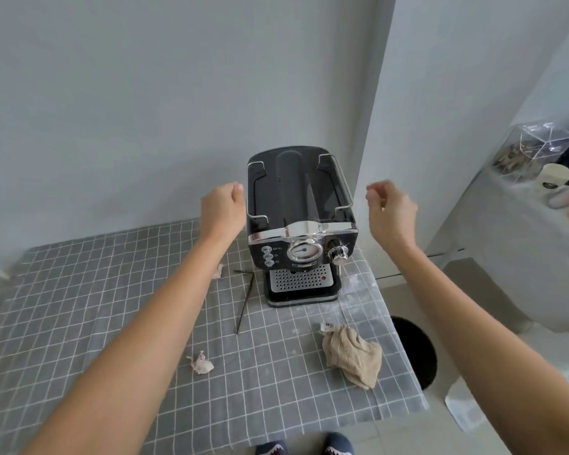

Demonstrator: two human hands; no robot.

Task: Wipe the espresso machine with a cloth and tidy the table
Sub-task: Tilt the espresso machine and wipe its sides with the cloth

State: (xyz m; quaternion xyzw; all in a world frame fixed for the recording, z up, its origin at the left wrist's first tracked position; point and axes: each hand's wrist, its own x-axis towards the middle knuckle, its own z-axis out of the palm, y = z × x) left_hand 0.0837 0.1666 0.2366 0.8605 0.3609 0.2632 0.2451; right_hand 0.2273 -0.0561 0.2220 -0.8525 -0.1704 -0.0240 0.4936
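The espresso machine (pixel 301 224) stands upright at the far right corner of the tabletop (pixel 112 307), close to the wall, with its front panel facing the camera. The panel carries a round gauge (pixel 304 250) at centre, a column of buttons (pixel 267 256) to one side and a chrome knob (pixel 339 252) to the other. The perforated drip tray (pixel 299 279) sits at the base.

The left hand (pixel 222 208) is raised beside the left flank of the machine, fingers curled inward; its grip is narrow and holds nothing. Contact with the machine body cannot be confirmed. The right hand (pixel 390 211) is raised on the opposite flank, clear of the housing, fingers loosely curled; its grip is also narrow and empty.

The beige cloth (pixel 352 356) lies crumpled on the tabletop near the right edge, in front of the machine and apart from both hands. A small tag (pixel 327 326) sits at its far corner.

A thin dark L-shaped rod (pixel 245 300) lies just left of the machine base. One crumpled paper scrap (pixel 201 362) lies nearer the front of the tabletop; a second scrap (pixel 218 271) lies beside the left forearm.

A grey checked tablecloth covers the tabletop. A black round bin (pixel 418 353) stands on the floor just beyond the right edge.
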